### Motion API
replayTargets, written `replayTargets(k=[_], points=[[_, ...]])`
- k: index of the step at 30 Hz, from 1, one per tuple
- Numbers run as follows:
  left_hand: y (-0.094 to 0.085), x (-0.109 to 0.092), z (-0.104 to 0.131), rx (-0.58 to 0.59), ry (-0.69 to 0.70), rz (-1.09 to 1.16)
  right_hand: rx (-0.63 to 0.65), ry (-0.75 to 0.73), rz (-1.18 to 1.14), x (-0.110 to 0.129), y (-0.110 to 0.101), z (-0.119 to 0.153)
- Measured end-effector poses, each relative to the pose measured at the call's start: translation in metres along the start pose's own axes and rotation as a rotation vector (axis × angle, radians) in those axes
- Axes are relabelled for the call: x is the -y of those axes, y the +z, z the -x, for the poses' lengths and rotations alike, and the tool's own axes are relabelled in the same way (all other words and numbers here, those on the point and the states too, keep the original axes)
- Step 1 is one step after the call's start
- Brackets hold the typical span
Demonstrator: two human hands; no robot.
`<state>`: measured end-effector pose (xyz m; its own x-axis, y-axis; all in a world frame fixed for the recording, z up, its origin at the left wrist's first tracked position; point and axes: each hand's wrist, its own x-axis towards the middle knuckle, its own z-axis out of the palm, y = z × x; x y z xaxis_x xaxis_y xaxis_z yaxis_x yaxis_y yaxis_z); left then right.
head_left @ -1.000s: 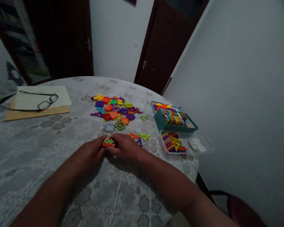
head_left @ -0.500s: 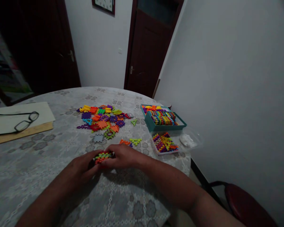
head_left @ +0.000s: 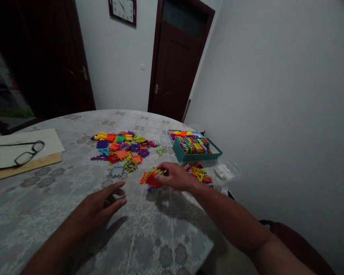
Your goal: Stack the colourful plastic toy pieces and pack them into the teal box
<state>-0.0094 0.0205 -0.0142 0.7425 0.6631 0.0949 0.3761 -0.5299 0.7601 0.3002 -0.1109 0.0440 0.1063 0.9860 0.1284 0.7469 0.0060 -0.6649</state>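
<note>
My right hand (head_left: pixel 176 177) grips a small bundle of toothed plastic building pieces (head_left: pixel 153 180), red on the near face with green along the top. The bundle hovers over or rests among loose pieces; which one I cannot tell. An orange piece (head_left: pixel 142 178) and a purple piece (head_left: pixel 151 188) peek out around it. To the left, my left hand (head_left: pixel 100 208) is empty above the tablecloth, thumb and fingers apart. Beyond the hands lies a heap of colourful interlocking pieces (head_left: pixel 122 153), with a grey square piece (head_left: pixel 116 171) at its near edge.
At the right, a teal box (head_left: pixel 196 157) holds rows of pieces. A clear tray of pieces (head_left: pixel 199 172) is partly behind my right hand, beside a clear plastic lid (head_left: pixel 232 172). Glasses (head_left: pixel 25 157) lie on paper (head_left: pixel 50 142) at the left. A small green triangle (head_left: pixel 159 151) lies alone.
My left hand has let go of the bundle and opened. My right hand has carried it rightward, over the loose orange and green pieces. The view has tilted slightly up.
</note>
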Motion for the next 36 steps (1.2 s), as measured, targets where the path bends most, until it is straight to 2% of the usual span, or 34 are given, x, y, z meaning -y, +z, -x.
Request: replayTargets(k=[2, 4, 6, 8, 10, 12, 16, 22, 28, 36], points=[[-0.002, 0.000, 0.000, -0.019, -0.002, -0.020, -0.171, 0.081, 0.076, -0.021, -0.050, -0.003], [-0.002, 0.000, -0.001, -0.024, 0.002, -0.035, -0.379, 0.172, 0.304, -0.045, -0.103, -0.007], [-0.001, 0.000, -0.001, -0.031, 0.008, -0.044, -0.514, 0.337, 0.542, -0.070, -0.149, -0.010], [0.001, 0.002, -0.001, -0.036, 0.018, -0.052, -0.518, 0.563, 0.748, -0.094, -0.182, -0.011], [0.002, 0.004, -0.002, -0.041, 0.027, -0.065, -0.496, 0.680, 0.810, -0.116, -0.200, -0.011], [0.003, 0.006, -0.003, -0.042, 0.032, -0.080, -0.465, 0.739, 0.820, -0.135, -0.206, -0.011], [0.002, 0.007, -0.003, -0.027, 0.012, -0.104, -0.393, 0.828, 0.827, -0.164, -0.202, -0.014], [0.000, 0.001, -0.002, -0.004, -0.023, -0.125, -0.317, 0.890, 0.802, -0.187, -0.198, -0.025], [0.001, 0.005, 0.000, -0.016, -0.014, -0.142, -0.249, 0.907, 0.728, -0.194, -0.201, -0.032], [0.003, 0.006, -0.002, 0.012, -0.034, -0.159, -0.193, 0.939, 0.548, -0.183, -0.214, -0.030]])
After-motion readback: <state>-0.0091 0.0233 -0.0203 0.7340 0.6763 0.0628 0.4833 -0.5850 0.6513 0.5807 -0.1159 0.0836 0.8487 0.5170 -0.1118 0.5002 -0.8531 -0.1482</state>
